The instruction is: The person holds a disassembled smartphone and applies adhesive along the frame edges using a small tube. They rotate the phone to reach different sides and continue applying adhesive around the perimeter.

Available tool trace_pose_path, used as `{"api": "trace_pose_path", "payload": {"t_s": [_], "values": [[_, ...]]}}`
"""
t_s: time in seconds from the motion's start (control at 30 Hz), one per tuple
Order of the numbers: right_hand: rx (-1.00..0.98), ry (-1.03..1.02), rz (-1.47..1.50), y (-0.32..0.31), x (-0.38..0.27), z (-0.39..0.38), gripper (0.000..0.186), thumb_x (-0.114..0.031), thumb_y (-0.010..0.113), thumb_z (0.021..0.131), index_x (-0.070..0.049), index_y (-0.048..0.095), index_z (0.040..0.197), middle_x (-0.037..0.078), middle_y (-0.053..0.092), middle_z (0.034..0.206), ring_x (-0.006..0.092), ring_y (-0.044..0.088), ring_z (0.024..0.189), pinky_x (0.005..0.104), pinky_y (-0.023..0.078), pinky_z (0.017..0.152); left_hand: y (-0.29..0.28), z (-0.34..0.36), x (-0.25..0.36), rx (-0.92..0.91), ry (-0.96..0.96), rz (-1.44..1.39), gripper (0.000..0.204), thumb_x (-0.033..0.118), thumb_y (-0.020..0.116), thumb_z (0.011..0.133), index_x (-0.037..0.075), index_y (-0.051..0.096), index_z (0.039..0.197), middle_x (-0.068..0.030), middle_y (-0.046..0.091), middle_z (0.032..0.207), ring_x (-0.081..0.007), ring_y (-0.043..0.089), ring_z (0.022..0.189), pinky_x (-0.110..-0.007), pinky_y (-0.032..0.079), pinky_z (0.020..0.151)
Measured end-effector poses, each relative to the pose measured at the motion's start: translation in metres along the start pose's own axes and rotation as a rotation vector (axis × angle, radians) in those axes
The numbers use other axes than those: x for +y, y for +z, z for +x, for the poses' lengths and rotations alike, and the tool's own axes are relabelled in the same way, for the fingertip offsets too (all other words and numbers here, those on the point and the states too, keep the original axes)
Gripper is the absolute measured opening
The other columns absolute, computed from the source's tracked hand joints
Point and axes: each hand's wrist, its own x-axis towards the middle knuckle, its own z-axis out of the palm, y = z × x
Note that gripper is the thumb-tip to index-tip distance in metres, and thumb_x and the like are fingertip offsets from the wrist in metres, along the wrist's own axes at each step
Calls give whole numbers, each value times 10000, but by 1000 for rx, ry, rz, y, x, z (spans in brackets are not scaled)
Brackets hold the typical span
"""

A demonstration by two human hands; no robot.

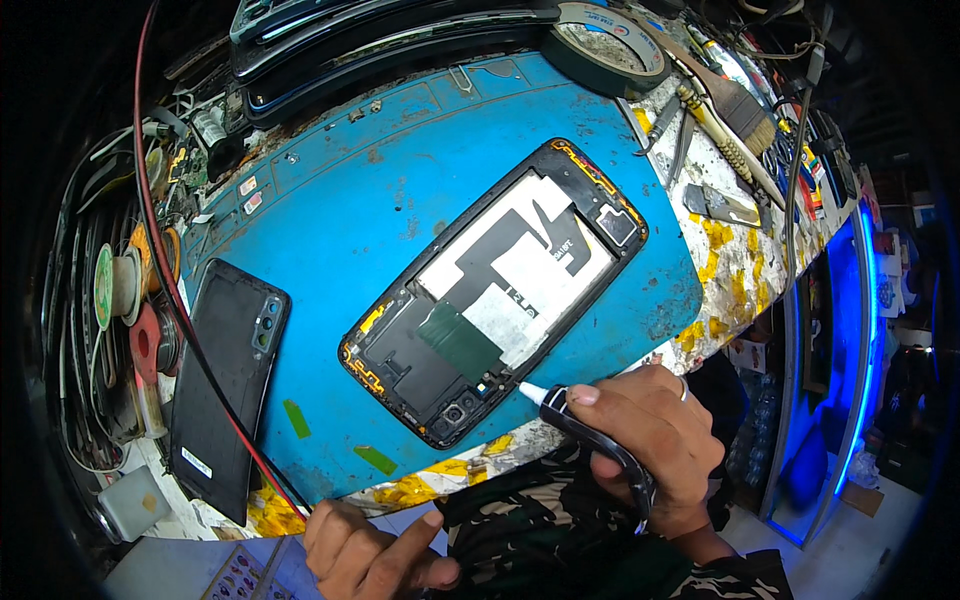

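An opened black phone point(525, 250) lies diagonally on the blue mat point(360, 190), showing its white battery, a dark green patch and orange-edged strips at both ends. My right hand point(655, 440) grips a black glue tube point(560, 410), its white nozzle at the phone's lower right edge. My left hand point(375, 550) is at the bench's near edge, fingers loosely bent, thumb and index apart, beside the ends of red and black cables point(240, 425). A detached back cover point(225, 380) lies at the left. Two small green strips point(375, 460) lie below the phone.
Stacked phones or screens point(390, 60) and a dark tape roll point(605, 50) sit at the back. Brushes point(740, 115) and tools crowd the right. Wire spools point(120, 285) and a clear container point(135, 500) line the left. A blue-lit frame point(830, 380) stands beyond the bench.
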Motion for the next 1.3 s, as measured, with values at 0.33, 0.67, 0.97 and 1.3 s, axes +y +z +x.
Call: {"api": "trace_pose_path", "payload": {"t_s": [0.33, 0.67, 0.97, 1.3], "values": [[0, -73, -26, -4, 6, 5, 475, 34, 776, 630, 37, 661, 1091, 82, 661, 867, 181, 637, 724, 268, 523, 639, 2, -3, -3, 45, 17, -8, 318, 308, 563, 881, 41, 689, 764, -20, 377, 547, -192, 378, 500, -326, 266, 500], [78, 11, -24, 1, 3, 2, 335, -317, 601, 936, 5, 666, 1005, 104, 668, 801, 237, 645, 687, 328, 503, 623, 6, -4, 4, 82, -57, 45, 296, 288, 556, 869, 48, 694, 765, -16, 364, 541, -190, 375, 504, -329, 264, 506], [33, -53, -15, -7, 7, 6, 505, 40, 793, 601, 34, 657, 1087, 92, 671, 864, 196, 650, 742, 282, 523, 655, 5, -5, -2, 78, 15, -22, 339, 321, 569, 890, 32, 689, 761, -19, 373, 541, -186, 366, 504, -329, 252, 496], [41, -28, -30, -7, 7, 6, 502, 56, 781, 605, 36, 655, 1091, 100, 672, 876, 199, 650, 745, 285, 518, 648, 0, -5, 3, 26, -39, 18, 262, 260, 557, 903, 45, 683, 821, -34, 401, 589, -192, 389, 544, -326, 271, 510]]}}
